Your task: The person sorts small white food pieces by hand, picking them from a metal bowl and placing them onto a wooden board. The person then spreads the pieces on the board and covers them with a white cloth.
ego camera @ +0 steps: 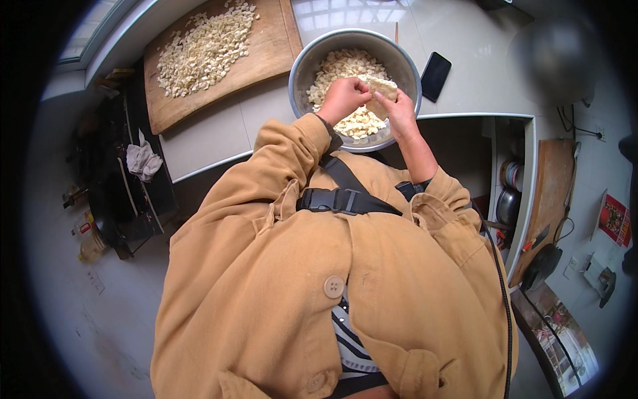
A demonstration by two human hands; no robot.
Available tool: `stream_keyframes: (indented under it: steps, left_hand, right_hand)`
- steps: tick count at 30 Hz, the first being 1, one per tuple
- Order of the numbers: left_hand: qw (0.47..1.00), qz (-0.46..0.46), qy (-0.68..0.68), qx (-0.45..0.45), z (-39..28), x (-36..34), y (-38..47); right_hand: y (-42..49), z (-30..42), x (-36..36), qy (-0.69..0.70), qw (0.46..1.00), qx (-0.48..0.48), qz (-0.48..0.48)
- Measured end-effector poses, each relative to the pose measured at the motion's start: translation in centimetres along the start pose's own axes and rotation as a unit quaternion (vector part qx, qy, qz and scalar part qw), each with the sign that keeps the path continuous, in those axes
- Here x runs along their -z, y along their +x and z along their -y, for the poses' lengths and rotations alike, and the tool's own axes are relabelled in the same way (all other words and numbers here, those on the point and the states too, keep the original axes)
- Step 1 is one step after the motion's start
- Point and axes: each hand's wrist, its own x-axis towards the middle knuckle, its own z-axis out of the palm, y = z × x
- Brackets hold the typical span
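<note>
A large metal basin [355, 33] stands on the counter in front of me, holding many small torn, pale bits that look like flatbread [349, 62]. Above it, my right hand [401, 114] grips a flat piece of what looks like flatbread [384, 89] between thumb and fingers. My left hand [345, 99] pinches at the left edge of that piece, its fingertips close together. Whether a loose bit sits between those fingertips is too small to tell. To the left, a wooden board [274, 55] bears a spread pile of similar bits [209, 52].
Right of the basin lies a black smartphone [436, 77], with a thin stick [397, 32] behind the rim. A blurred round object [553, 65] is at far right. A crumpled cloth [144, 160] rests on the black stove-like surface at left. Open shelving [506, 189] sits below the counter.
</note>
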Motion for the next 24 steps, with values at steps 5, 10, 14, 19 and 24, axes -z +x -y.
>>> stream_keyframes:
  steps: [5, 10, 14, 19, 24]
  left_hand:
    - [0.975, -0.081, 0.182, -0.094, 1.7, -0.2, 0.8]
    - [0.980, 0.035, -0.133, 0.144, 2.5, 2.3, 0.5]
    - [0.953, 0.114, -0.264, 0.099, 0.5, 1.8, 0.2]
    - [0.969, 0.070, -0.227, 0.061, -1.1, 1.2, -0.2]
    - [0.988, -0.024, -0.151, 0.027, -0.1, 0.6, -0.2]
  right_hand:
    - [-1.0, 0.6, -1.1, -0.017, 1.000, 0.020, -0.012]
    - [-0.5, 0.9, -0.4, 0.019, 1.000, 0.007, 0.003]
    - [0.2, 0.1, -0.1, 0.066, 0.998, -0.015, 0.007]
    - [0.4, -0.1, -0.6, 0.096, 0.995, 0.005, 0.010]
    - [-0.2, -0.2, -1.1, -0.045, 0.997, 0.057, -0.005]
